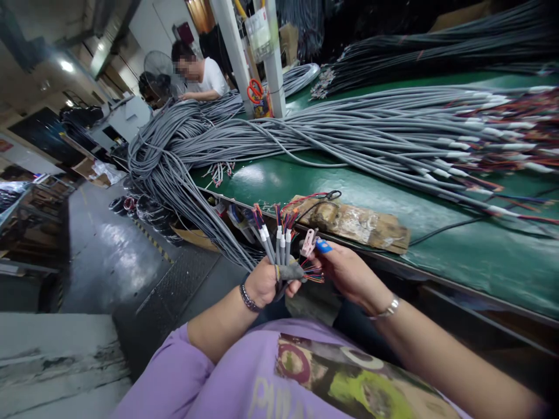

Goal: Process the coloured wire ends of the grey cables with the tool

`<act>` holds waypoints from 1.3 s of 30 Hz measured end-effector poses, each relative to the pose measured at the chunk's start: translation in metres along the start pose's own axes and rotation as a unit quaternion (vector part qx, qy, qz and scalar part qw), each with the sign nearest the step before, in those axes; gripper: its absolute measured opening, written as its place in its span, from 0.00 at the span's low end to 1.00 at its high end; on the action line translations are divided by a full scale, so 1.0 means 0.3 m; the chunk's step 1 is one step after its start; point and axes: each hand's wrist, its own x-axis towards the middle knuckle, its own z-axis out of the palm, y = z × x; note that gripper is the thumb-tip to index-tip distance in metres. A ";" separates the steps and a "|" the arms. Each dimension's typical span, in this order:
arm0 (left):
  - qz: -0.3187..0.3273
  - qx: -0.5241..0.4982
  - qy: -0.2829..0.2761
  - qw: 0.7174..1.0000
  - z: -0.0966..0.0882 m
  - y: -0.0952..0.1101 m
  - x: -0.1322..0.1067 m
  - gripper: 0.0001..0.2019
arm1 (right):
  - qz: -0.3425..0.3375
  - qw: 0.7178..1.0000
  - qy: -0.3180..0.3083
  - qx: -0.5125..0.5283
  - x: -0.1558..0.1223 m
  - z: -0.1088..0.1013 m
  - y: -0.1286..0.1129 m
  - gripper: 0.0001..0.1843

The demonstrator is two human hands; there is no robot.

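My left hand [261,283] is closed around a bunch of grey cables [278,253]. Their white-sleeved ends fan upward, with thin coloured wires [258,216] sticking out of the tops. A grey covering [290,272] lies at that hand's fingers, and more fine coloured wires [315,274] point from there toward my right hand [353,276]. Between my right fingertips, which have a blue wrap, is a small pink piece with holes [308,242]; its exact kind is unclear. My right fingers are bent and partly hide their grip, close beside the wires.
A worn wooden block [356,224] with a black and red lead lies at the near edge of the green table [262,180]. Long grey cable bundles [340,131] stretch across it. Orange scissors [254,90] stand by a white post. A person [205,78] works beyond.
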 end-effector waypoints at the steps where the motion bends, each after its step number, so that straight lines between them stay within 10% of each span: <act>1: -0.004 -0.001 -0.009 1.000 -0.004 0.002 0.008 0.16 | -0.031 0.998 0.037 -0.031 0.002 0.007 0.006 0.22; 5: -0.018 -0.013 -0.034 0.999 -0.021 0.012 0.030 0.16 | -0.082 0.989 0.115 -0.046 0.010 0.025 0.027 0.23; 10: -0.044 -0.015 -0.049 0.998 -0.019 0.023 0.042 0.16 | -0.007 0.998 0.007 0.060 0.023 0.049 0.016 0.26; 25: -0.036 -0.004 -0.064 0.997 -0.031 0.012 0.050 0.17 | 0.033 0.995 0.084 0.034 0.011 0.052 -0.025 0.24; 39: -0.046 -0.002 -0.078 0.996 -0.051 0.003 0.066 0.18 | -0.002 0.999 0.000 0.039 0.033 0.033 0.023 0.29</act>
